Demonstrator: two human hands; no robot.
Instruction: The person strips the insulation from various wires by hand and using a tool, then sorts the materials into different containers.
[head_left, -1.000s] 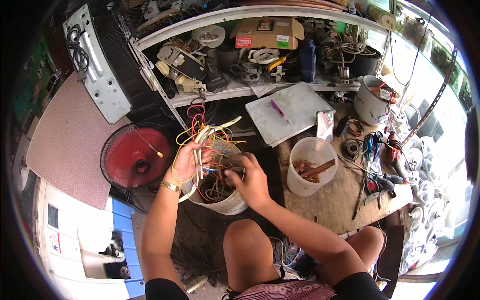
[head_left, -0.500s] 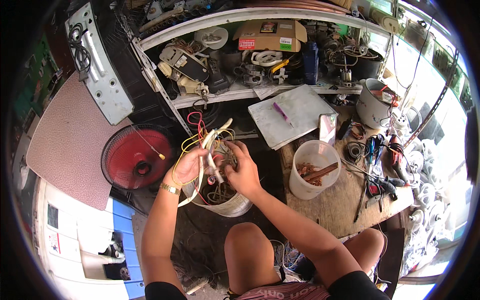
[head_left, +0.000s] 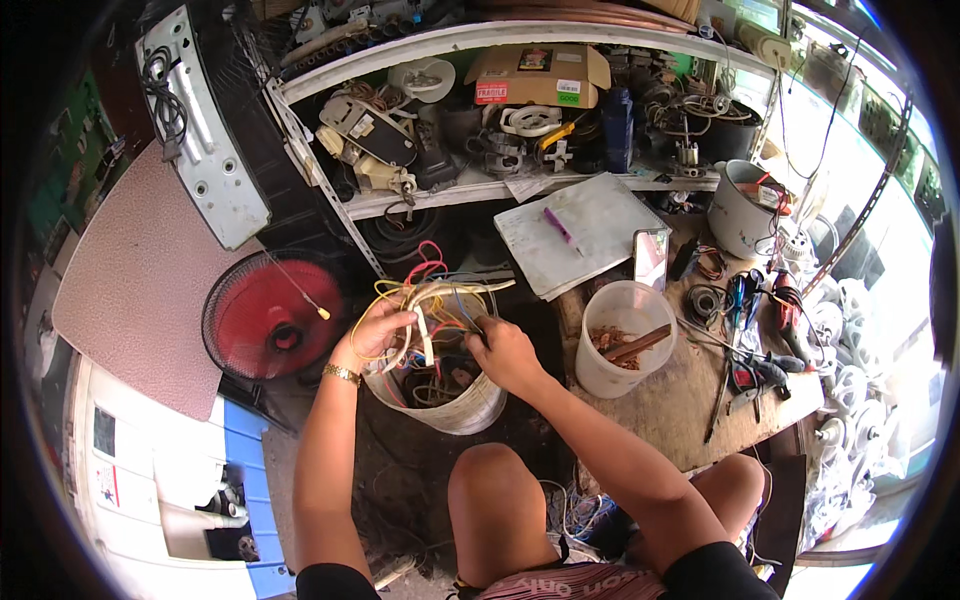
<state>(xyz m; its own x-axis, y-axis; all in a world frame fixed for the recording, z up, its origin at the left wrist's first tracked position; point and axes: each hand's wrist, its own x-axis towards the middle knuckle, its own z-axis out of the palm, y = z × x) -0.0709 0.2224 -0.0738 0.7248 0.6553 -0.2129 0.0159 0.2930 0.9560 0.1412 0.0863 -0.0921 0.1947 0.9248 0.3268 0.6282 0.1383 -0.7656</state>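
Observation:
A bundle of electrical wires, white, yellow, pink and blue, is gripped in my left hand above a white bucket. The fingers of that hand are closed round the wires, and loose ends stick out toward the right. My right hand is at the bucket's right side, its fingers pinched together by thin blue and orange wires that run across from the bundle. Inside the bucket lie dark coiled cables and scraps, partly hidden by my hands and the wires.
On the wooden table at right stand a translucent tub with copper scraps, a notebook with a purple pen, a phone and several tools. A red fan is on the left. Cluttered shelves rise behind.
The wire bundle has tipped over from upright to lie across toward the right. My right hand has moved slightly right and down, away from my left hand, uncovering more of the bucket's inside.

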